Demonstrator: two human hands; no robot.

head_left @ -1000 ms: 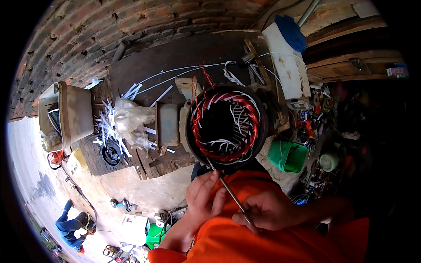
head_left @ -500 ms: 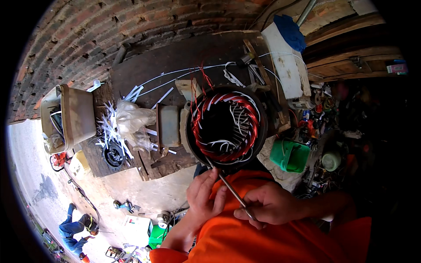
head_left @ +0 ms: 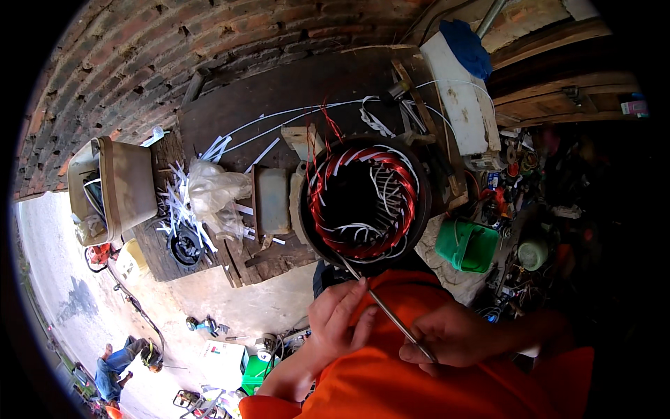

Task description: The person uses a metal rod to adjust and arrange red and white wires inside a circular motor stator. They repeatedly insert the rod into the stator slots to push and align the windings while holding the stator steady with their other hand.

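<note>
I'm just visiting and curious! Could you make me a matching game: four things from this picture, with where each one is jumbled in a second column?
Things:
1. metal rod
2. red wire
3. plastic bag
4. green bucket

Places:
A. beside a heap of white strips, left of the round casing
B. to the lower right of the round casing
C. held in the person's right hand
D. looped in a ring inside the casing

Right pairs: 1-C, 2-D, 3-A, 4-B
</note>
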